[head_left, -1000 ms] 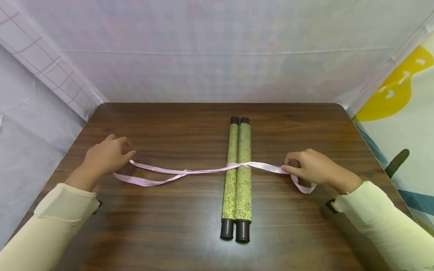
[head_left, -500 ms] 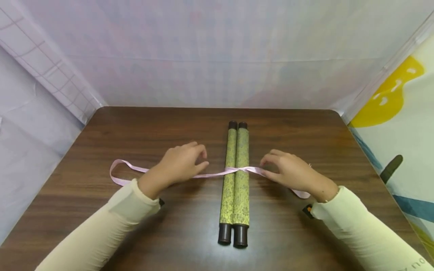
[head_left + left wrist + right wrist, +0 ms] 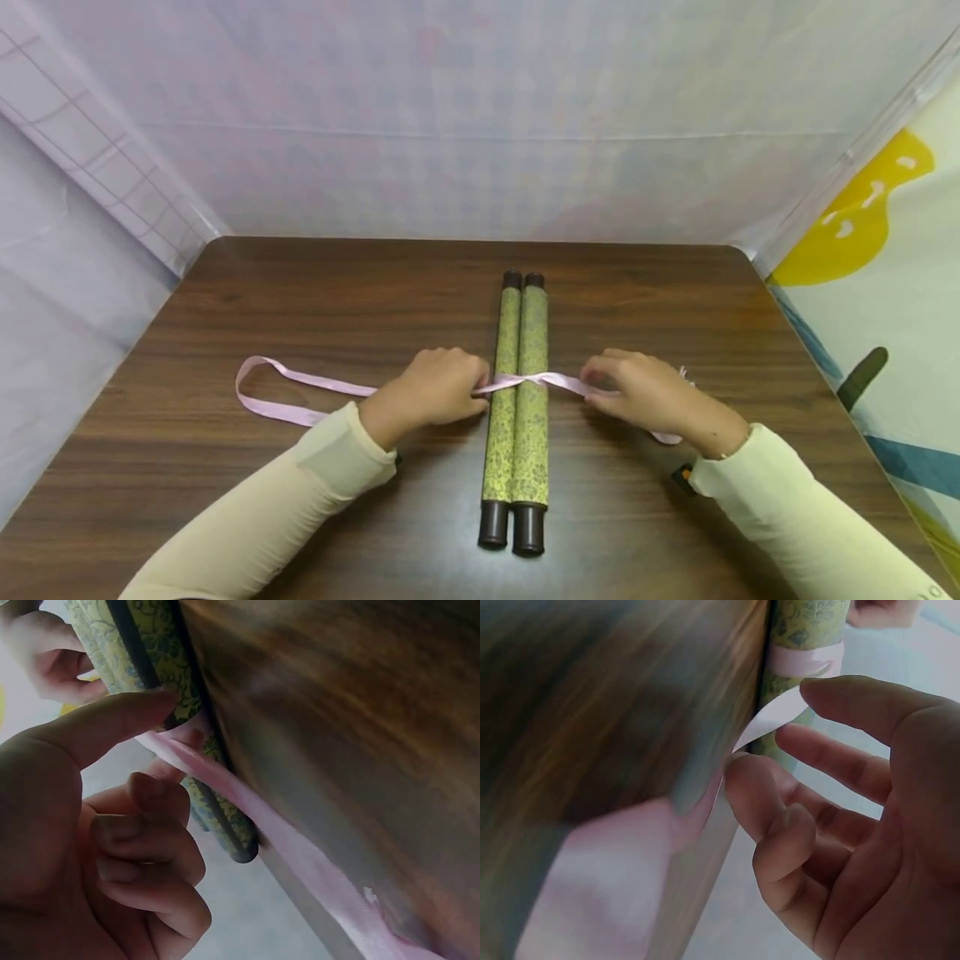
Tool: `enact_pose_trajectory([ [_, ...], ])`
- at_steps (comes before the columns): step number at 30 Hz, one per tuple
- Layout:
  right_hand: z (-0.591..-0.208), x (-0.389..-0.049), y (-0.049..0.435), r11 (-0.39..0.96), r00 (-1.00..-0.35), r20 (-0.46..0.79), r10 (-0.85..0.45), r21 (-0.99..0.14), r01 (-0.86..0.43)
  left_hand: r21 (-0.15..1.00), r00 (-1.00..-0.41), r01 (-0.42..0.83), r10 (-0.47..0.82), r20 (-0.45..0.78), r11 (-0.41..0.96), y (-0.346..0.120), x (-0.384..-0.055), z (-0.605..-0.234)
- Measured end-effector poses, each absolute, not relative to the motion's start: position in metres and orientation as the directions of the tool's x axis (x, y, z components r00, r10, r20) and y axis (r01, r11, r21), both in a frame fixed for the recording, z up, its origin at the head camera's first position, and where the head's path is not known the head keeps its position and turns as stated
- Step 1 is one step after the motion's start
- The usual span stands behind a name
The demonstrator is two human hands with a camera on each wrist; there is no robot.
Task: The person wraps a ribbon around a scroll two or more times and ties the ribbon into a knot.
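A rolled scroll (image 3: pixel 531 450), two slim green-yellow patterned rollers with dark end caps, lies lengthwise on the table. Pink ribbon (image 3: pixel 557 380) wraps around its middle, crosses on top and trails to both sides. Just left of the scroll, my left hand (image 3: pixel 431 390) has thumb and index finger either side of the ribbon (image 3: pixel 217 772), a gap between them in the left wrist view. My right hand (image 3: pixel 641 398) is over the ribbon's right tail. In the right wrist view its thumb and index finger are apart near the ribbon (image 3: pixel 776 716), other fingers bent.
The brown wood-grain table (image 3: pixel 360 300) has pale cloth hangings behind and beside it. A ribbon loop (image 3: pixel 251 392) lies at the left. The other tail's frayed end (image 3: pixel 686 375) shows beyond my right hand.
My left hand let go of the ribbon's far left end and moved right, close to the scroll. My right hand moved left along its tail, its thumb and index finger now apart.
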State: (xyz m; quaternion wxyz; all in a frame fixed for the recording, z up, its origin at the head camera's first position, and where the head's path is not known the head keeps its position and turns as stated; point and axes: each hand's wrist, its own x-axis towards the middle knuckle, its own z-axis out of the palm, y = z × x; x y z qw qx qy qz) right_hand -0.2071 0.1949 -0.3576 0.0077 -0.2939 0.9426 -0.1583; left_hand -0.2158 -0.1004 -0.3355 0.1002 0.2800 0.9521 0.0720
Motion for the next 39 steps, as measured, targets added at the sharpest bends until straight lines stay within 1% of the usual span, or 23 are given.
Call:
enact_pose_trajectory([
  [3, -0.355, -0.205, 0.209, 0.783, -0.840, 0.085, -0.537, -0.319, -0.533, 0.202, -0.820, 0.523, 0.554, -0.146, 0.828, -0.101, -0.215, -0.337],
  [5, -0.353, -0.203, 0.222, 0.800, -0.860, 0.088, -0.503, -0.329, -0.502, 0.211, -0.820, 0.525, 0.556, -0.133, 0.825, -0.102, -0.215, -0.336],
  [9, -0.349, -0.201, 0.253, 0.864, -0.926, 0.049, -0.375, -0.344, -0.368, 0.270, -0.823, 0.517, 0.559, -0.105, 0.812, -0.105, -0.213, -0.332],
  [13, -0.348, -0.202, 0.283, 0.932, -0.974, -0.025, -0.226, -0.297, -0.209, 0.330, -0.818, 0.518, 0.570, -0.078, 0.789, -0.107, -0.211, -0.323],
  [16, -0.349, -0.205, 0.301, 0.962, -0.983, -0.105, -0.153, -0.242, -0.124, 0.371, -0.814, 0.519, 0.577, -0.060, 0.770, -0.107, -0.211, -0.318],
  [19, -0.351, -0.207, 0.309, 0.975, -0.975, -0.187, -0.118, -0.206, -0.079, 0.426, -0.811, 0.513, 0.584, -0.046, 0.745, -0.105, -0.212, -0.315],
  [24, -0.356, -0.207, 0.305, 0.976, -0.960, -0.257, -0.113, -0.208, -0.059, 0.516, -0.799, 0.502, 0.600, -0.031, 0.694, -0.101, -0.213, -0.312],
  [28, -0.362, -0.204, 0.296, 0.966, -0.950, -0.262, -0.168, -0.237, -0.105, 0.595, -0.768, 0.484, 0.638, -0.063, 0.641, -0.099, -0.217, -0.312],
  [33, -0.368, -0.204, 0.287, 0.926, -0.940, -0.187, -0.285, -0.305, -0.220, 0.679, -0.720, 0.448, 0.685, -0.111, 0.582, -0.100, -0.223, -0.310],
  [35, -0.368, -0.205, 0.284, 0.920, -0.943, -0.156, -0.295, -0.313, -0.236, 0.716, -0.703, 0.419, 0.699, -0.134, 0.559, -0.100, -0.225, -0.310],
  [39, -0.364, -0.211, 0.278, 0.923, -0.952, -0.098, -0.289, -0.293, -0.250, 0.758, -0.675, 0.393, 0.723, -0.146, 0.520, -0.098, -0.227, -0.311],
])
